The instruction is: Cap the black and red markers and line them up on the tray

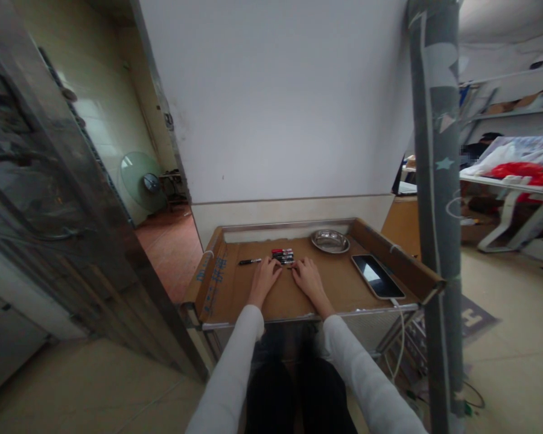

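Note:
Several markers lie side by side in a small stack of rows on the cardboard surface; the farthest is red and the others look black. My left hand rests at their near left side, and my right hand is at their near right side. Fingertips of both hands are at the nearest marker, its ends partly hidden by them. Another black marker lies apart, just left of my left hand. Whether the fingers grip the nearest marker is too small to tell.
A round metal dish stands at the back right. A phone with a white cable lies at the right. Raised cardboard edges border the surface. A wrapped pole rises to the right, and a metal door is at the left.

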Demonstrator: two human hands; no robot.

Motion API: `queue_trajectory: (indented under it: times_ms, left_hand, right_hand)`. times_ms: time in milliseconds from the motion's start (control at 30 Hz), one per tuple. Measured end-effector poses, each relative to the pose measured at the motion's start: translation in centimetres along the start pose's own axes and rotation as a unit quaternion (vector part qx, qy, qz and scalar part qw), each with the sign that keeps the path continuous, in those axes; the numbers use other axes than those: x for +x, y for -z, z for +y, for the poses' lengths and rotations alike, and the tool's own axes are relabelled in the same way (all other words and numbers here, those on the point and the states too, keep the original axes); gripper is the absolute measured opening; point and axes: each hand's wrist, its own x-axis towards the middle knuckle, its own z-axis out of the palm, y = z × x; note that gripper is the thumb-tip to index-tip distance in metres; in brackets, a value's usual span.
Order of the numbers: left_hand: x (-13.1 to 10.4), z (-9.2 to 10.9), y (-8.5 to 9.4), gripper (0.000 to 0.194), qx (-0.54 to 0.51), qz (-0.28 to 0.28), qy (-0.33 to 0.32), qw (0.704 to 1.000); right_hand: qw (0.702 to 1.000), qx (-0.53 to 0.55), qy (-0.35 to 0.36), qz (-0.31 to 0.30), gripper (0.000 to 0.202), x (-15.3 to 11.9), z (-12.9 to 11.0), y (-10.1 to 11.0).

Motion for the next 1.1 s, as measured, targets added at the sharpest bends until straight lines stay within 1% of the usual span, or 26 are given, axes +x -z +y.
queue_trajectory:
  times_ms: [133, 267, 433, 600, 700, 833, 967, 1033, 1100]
  left_hand:
    - [0.1, -0.2, -0.2, 0.006, -0.021, 0.000, -0.003, 1.000]
    - [0.1, 0.0, -0.1, 0.009, -0.028, 0.015, 0.000, 1.000]
    - [0.1, 0.3, 0.1, 0.006, -0.020, 0.000, -0.006, 1.000]
    - [0.1, 0.3, 0.2, 0.005, -0.016, -0.015, -0.021, 1.000]
    - [0.0, 0.4, 0.2, 0.005, -0.032, -0.010, -0.039, 0.999]
    - [-0.1, 0.4, 0.2, 0.006, -0.059, -0.011, -0.058, 0.996]
    - [0.1, 0.3, 0.2, 0.008, -0.072, -0.012, -0.067, 0.995]
    - [0.3, 0.2, 0.1, 0.012, -0.076, -0.015, -0.074, 0.994]
    - [0.4, 0.1, -0.1, 0.017, -0.077, -0.013, -0.083, 0.993]
  right_hand:
    - [1.000, 0.000, -0.001, -0.002, 0.014, 0.1, 0.1, -0.3]
    - [1.000, 0.001, -0.002, 0.005, 0.015, 0.1, 0.2, -0.5]
    - [1.000, -0.001, 0.010, 0.010, 0.017, 0.1, 0.1, -0.5]
    - [0.999, 0.004, 0.032, -0.010, 0.018, 0.2, -0.2, -0.2]
    - [0.999, 0.027, 0.036, -0.018, 0.017, 0.3, -0.2, 0.1]
    - [0.994, 0.091, 0.051, -0.025, 0.016, 0.3, -0.2, 0.3]
    - [0.987, 0.140, 0.078, -0.033, 0.015, 0.3, -0.2, 0.3]
    - [0.986, 0.134, 0.089, -0.036, 0.015, 0.3, -0.2, 0.4]
    - [0.992, 0.102, 0.072, -0.036, 0.016, 0.3, -0.3, 0.5]
